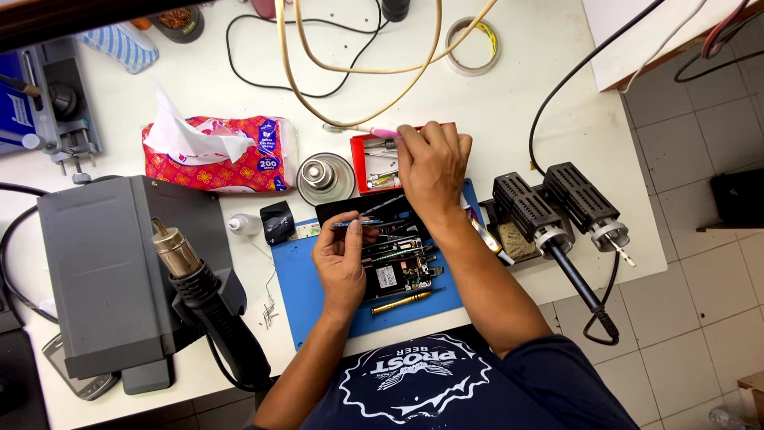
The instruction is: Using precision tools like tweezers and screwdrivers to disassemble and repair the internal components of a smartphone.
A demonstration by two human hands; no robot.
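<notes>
Gripping tweezers [356,224] in my left hand [341,261] over the opened phone [395,267], my right hand [432,165] pinches a pink-handled tool [374,132] above the red tray [360,163].

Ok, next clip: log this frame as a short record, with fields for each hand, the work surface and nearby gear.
left hand: holds a thin blue-handled tool over an opened phone
right hand: reaches to the red parts tray, a pink-handled tool at its fingertips
surface: blue mat on a white table
nearby: hot-air handpiece, grey station, tissue pack, tape roll, soldering iron
</notes>
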